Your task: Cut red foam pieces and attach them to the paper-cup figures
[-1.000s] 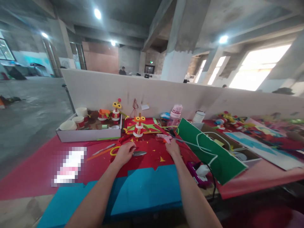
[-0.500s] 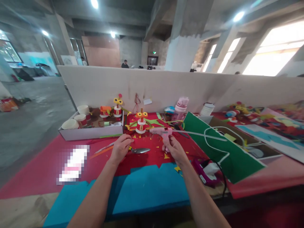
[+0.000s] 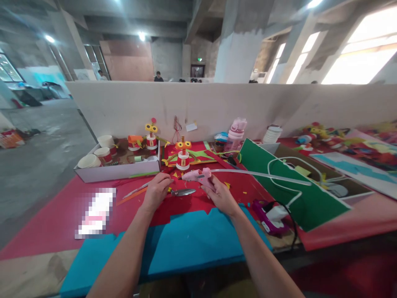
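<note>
My right hand is wrapped round the handle of a pink glue gun, whose nozzle points left. A long clear glue stick sticks out of its back. My left hand is closed in a pinch left of the nozzle; what its fingers hold, if anything, is too small to make out. Beside it, scissors lie on the red sheet. Just behind the nozzle stands a paper-cup figure with yellow eyes and spring arms.
A white-walled box with cups and another figure is at the left. A green-sided box and a purple power strip are at the right. A pink bottle stands behind, before a low partition.
My right hand has moved left with the glue gun, bringing the nozzle nearer my left hand. My left hand has hardly moved. The view has shifted slightly.
</note>
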A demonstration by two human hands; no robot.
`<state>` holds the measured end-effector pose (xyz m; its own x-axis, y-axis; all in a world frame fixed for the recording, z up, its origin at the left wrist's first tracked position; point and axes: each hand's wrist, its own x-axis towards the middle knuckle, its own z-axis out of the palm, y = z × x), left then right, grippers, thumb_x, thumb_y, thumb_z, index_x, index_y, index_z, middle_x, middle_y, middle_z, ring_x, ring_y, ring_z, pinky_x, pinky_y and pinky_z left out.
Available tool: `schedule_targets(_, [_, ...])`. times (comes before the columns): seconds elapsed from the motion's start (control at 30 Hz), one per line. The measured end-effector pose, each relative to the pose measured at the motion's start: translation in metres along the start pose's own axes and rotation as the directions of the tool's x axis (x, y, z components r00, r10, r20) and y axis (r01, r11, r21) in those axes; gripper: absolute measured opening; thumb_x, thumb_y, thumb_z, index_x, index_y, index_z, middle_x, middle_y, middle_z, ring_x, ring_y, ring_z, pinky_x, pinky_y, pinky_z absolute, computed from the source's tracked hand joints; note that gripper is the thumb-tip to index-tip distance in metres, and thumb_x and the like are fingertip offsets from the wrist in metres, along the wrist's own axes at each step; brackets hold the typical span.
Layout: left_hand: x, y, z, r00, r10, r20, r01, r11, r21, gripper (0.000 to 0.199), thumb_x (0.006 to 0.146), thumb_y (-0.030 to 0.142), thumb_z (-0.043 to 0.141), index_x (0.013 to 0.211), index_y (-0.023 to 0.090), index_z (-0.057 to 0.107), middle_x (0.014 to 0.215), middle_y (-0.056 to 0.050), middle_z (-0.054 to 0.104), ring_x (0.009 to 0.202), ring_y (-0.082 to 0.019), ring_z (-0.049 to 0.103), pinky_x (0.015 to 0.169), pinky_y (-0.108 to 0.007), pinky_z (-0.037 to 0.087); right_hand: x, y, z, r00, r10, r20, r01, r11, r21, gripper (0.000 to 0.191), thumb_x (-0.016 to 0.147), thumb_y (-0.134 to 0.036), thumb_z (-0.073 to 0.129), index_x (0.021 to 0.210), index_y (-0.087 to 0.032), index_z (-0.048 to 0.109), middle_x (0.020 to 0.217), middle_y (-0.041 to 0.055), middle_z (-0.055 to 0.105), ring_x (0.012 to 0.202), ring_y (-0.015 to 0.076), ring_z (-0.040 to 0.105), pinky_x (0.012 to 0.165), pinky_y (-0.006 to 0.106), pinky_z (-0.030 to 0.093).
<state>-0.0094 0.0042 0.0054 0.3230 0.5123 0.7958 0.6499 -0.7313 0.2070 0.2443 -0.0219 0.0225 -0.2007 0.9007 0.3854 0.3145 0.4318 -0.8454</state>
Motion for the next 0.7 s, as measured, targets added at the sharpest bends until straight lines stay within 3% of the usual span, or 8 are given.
schedule_targets(0.23, [-0.0006,-0.0011,0.0,1.0,-0.004,0.013,0.004,1.0,-0.011,0.015,0.089,0.018,0.049,0.085,0.016,0.063,0.091,-0.007,0.06,0.085,-0.014,0.055,0.077,-0.026,0.048,0.0007,-0.0035,0.0008,0.996,-0.081,0.023,0.082,0.994,-0.071,0.045,0.087,-0.035,0.052,0.128,-0.018,0.049,0.12,0.0104,0.061,0.108,0.0243,0.059,0.091,0.034,0.046])
schedule_targets(0.7, [-0.0012,-0.0012,0.0,1.0,0.003,0.019,-0.003,1.0,-0.01,0.016,0.09,0.019,0.048,0.087,0.017,0.063,0.091,-0.007,0.06,0.085,-0.014,0.055,0.076,-0.026,0.048,0.0001,-0.0034,-0.0001,0.998,-0.055,0.037,0.059,0.99,-0.129,0.044,0.088,-0.036,0.051,0.127,-0.016,0.047,0.111,0.0099,0.065,0.095,0.0216,0.063,0.08,0.029,0.048])
